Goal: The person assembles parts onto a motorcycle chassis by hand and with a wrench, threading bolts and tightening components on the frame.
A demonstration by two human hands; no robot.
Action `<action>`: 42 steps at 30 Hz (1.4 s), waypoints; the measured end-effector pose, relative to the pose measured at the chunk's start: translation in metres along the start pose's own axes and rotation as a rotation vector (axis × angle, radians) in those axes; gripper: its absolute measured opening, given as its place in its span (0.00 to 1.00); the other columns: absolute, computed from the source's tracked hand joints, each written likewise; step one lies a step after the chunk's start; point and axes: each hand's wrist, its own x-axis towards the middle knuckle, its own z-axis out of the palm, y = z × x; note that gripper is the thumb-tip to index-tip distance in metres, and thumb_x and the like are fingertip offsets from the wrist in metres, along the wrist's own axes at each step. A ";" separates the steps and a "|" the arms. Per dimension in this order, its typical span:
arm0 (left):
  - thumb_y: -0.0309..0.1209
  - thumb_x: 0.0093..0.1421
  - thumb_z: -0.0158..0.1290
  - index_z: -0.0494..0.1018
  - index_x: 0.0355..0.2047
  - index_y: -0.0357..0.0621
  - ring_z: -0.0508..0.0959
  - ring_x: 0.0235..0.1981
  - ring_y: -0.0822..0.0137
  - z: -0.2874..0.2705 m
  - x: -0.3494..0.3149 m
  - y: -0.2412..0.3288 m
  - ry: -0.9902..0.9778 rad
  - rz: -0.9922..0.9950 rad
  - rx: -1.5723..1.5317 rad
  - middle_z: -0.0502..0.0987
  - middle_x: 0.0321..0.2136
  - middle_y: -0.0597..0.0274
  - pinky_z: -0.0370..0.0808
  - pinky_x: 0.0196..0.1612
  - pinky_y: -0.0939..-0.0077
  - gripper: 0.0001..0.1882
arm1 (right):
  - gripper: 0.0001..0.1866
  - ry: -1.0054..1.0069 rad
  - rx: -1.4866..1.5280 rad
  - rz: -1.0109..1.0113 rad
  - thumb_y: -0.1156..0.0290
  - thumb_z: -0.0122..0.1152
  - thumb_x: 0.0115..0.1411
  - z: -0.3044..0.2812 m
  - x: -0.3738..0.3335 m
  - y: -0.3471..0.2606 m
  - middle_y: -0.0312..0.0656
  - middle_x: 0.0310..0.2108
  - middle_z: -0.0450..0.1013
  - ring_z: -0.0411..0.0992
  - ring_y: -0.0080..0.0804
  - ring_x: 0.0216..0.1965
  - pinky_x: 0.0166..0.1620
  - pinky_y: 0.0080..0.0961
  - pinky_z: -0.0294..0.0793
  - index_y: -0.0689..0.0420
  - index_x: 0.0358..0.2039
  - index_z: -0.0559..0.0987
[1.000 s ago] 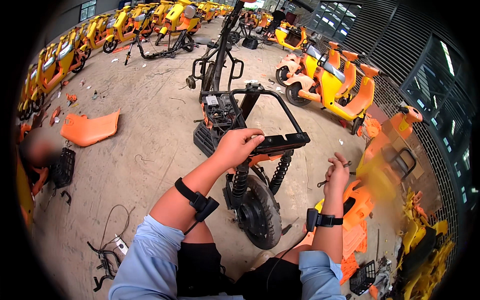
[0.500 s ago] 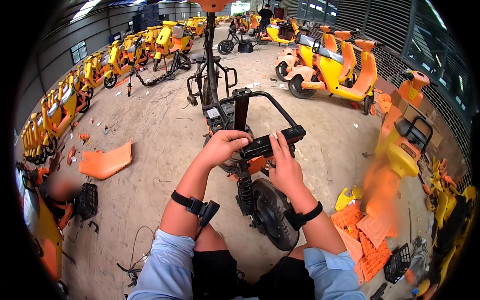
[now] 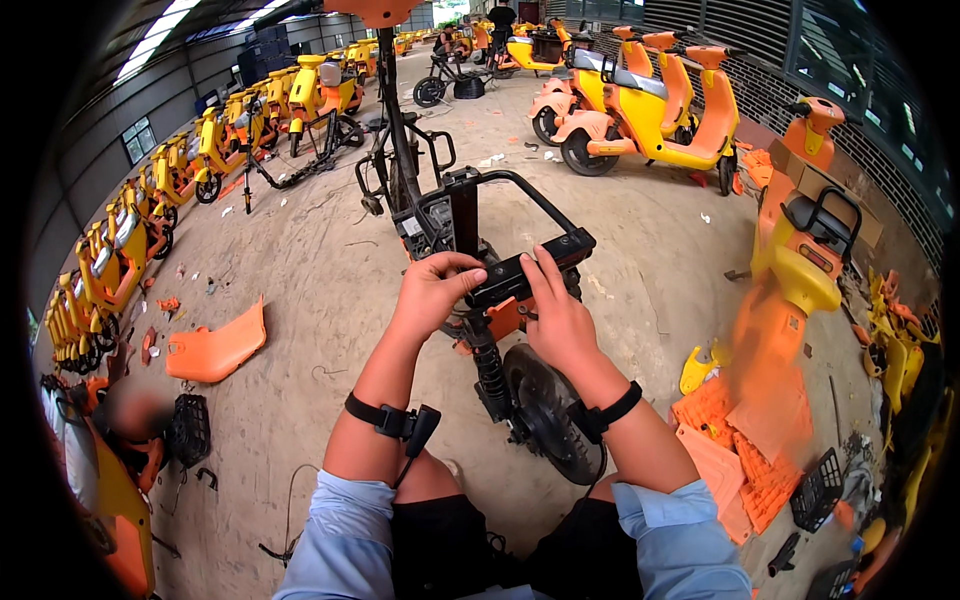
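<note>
A stripped scooter frame stands before me, its black rear rack (image 3: 545,208) ending in a thick crossbar (image 3: 507,281). My left hand (image 3: 432,292) is at the crossbar's left end, thumb and fingertips pinched together; whatever lies between them is too small or hidden to make out. My right hand (image 3: 556,318) rests on the bar's middle, index and middle fingers stretched over its top, the other fingers bent below. Under the bar are a black coil-spring shock absorber (image 3: 487,368) and the rear wheel (image 3: 548,412). Black straps circle both my forearms.
Yellow and orange scooters (image 3: 655,110) stand right, with a long row (image 3: 210,150) left. An orange panel (image 3: 218,343) lies on the floor to the left. Orange panels (image 3: 725,440) and a black basket (image 3: 818,488) lie lower right. Two people (image 3: 500,22) are far back.
The view has shifted slightly, so the frame and both hands appear a little farther left and higher. Both hands stay on the crossbar in nearly the same pose.
</note>
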 end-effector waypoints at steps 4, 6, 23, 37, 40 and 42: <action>0.28 0.60 0.69 0.85 0.41 0.38 0.68 0.22 0.82 0.000 0.004 0.001 -0.017 -0.027 -0.035 0.74 0.20 0.75 0.64 0.26 0.81 0.11 | 0.48 0.027 -0.010 -0.022 0.84 0.63 0.49 0.001 -0.002 0.003 0.43 0.75 0.55 0.80 0.53 0.41 0.36 0.41 0.82 0.49 0.73 0.61; 0.28 0.60 0.68 0.85 0.41 0.38 0.70 0.24 0.81 -0.001 0.007 -0.002 -0.037 -0.031 -0.042 0.76 0.22 0.74 0.66 0.27 0.81 0.10 | 0.49 0.028 -0.014 -0.025 0.84 0.63 0.48 0.002 -0.002 0.004 0.43 0.75 0.54 0.80 0.53 0.41 0.36 0.41 0.82 0.49 0.73 0.61; 0.35 0.65 0.65 0.83 0.44 0.37 0.68 0.28 0.82 0.002 -0.005 -0.013 0.002 0.038 0.054 0.73 0.24 0.77 0.66 0.32 0.82 0.13 | 0.45 -0.050 0.086 0.032 0.83 0.60 0.50 -0.009 -0.005 0.008 0.38 0.74 0.57 0.80 0.52 0.42 0.37 0.42 0.82 0.45 0.71 0.65; 0.36 0.70 0.60 0.82 0.50 0.39 0.73 0.34 0.79 0.000 -0.010 -0.006 -0.062 0.072 0.065 0.78 0.30 0.73 0.71 0.40 0.79 0.15 | 0.32 -0.065 1.305 0.641 0.40 0.40 0.76 -0.053 -0.008 0.040 0.32 0.23 0.69 0.67 0.19 0.21 0.22 0.19 0.65 0.60 0.42 0.78; 0.37 0.69 0.61 0.82 0.51 0.40 0.66 0.28 0.81 0.000 -0.010 -0.004 -0.052 0.060 0.105 0.69 0.24 0.78 0.66 0.33 0.80 0.16 | 0.29 0.037 1.410 0.639 0.43 0.46 0.76 -0.046 -0.010 0.024 0.33 0.25 0.71 0.68 0.19 0.24 0.24 0.18 0.67 0.59 0.43 0.78; 0.37 0.68 0.62 0.82 0.51 0.40 0.62 0.26 0.82 -0.002 -0.012 -0.008 -0.041 0.065 0.097 0.64 0.22 0.80 0.62 0.30 0.81 0.16 | 0.25 0.004 1.462 0.586 0.47 0.49 0.76 -0.040 -0.010 0.016 0.34 0.27 0.72 0.70 0.20 0.26 0.26 0.19 0.69 0.59 0.43 0.78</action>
